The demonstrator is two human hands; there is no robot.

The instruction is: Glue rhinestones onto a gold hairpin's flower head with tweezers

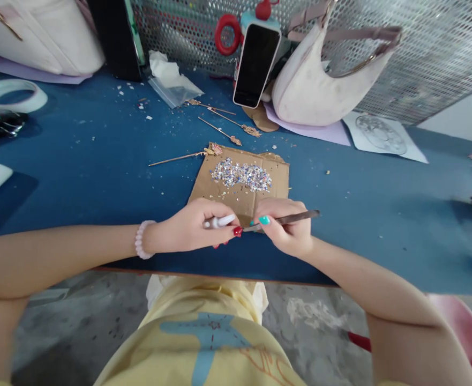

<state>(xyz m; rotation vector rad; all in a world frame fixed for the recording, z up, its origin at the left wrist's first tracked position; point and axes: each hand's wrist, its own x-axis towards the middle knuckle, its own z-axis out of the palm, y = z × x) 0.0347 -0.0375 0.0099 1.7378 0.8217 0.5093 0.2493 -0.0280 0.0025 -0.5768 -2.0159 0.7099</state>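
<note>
My left hand, with a pink bead bracelet at its wrist, is closed around a white pen-like tube. Its thumb and fingertips are pinched at the front edge of a cardboard piece; anything small between them I cannot make out. Dark tweezers are gripped in my right hand, their tips close to the left fingertips. A pile of small shiny bits in silver, blue and purple lies on the cardboard. At its far left corner rests a gold hairpin with an ornate end.
Beyond the cardboard lie more gold hairpins and a plastic bag. A phone stands propped up beside a white handbag, before a metal mesh panel. A tape roll sits at the left, a printed sheet at the right.
</note>
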